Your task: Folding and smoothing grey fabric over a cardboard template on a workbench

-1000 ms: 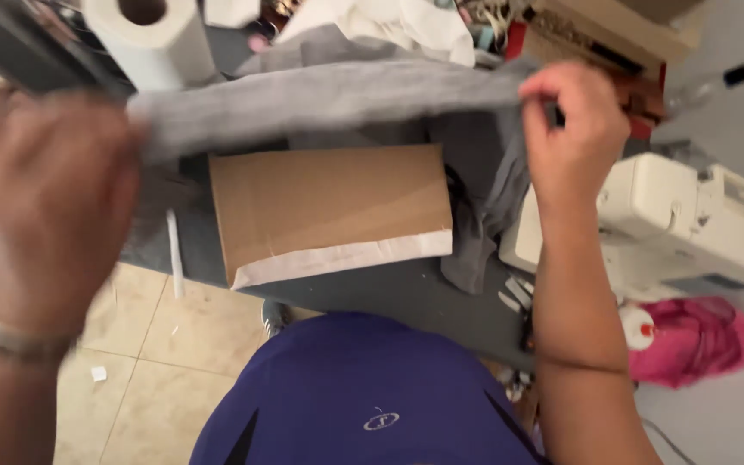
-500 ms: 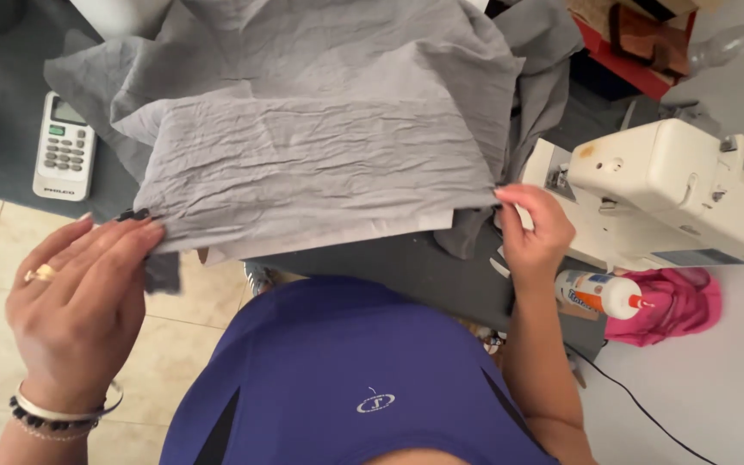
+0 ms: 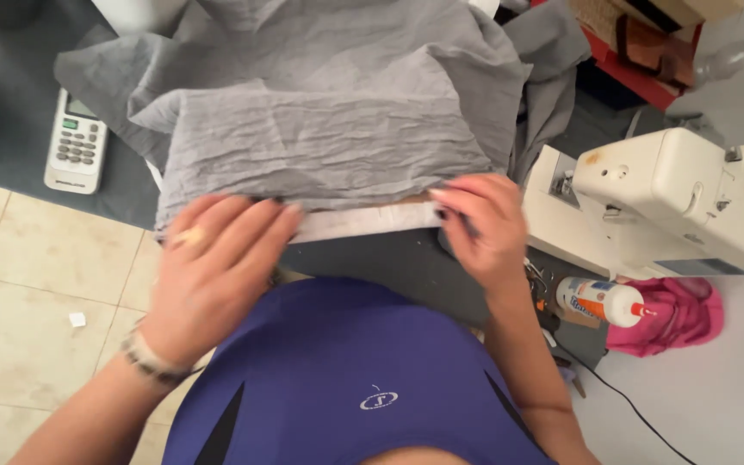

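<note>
Then both my hands pinched the grey fabric (image 3: 320, 151) along its near edge. Left fingers (image 3: 243, 226) and right fingers (image 3: 462, 202) gripped opposite ends; its long axis ran side to side.

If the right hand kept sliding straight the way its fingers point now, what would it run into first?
The right hand points up-left across the table, fingertips at the near edge of the grey fabric. It would likely meet that crumpled fabric first, though depth is hard to judge from this one view.

Purple shirt (image 3: 337, 362) with small white emblem; beaded bracelet (image 3: 150, 360), perhaps a ring (image 3: 187, 238).
</note>
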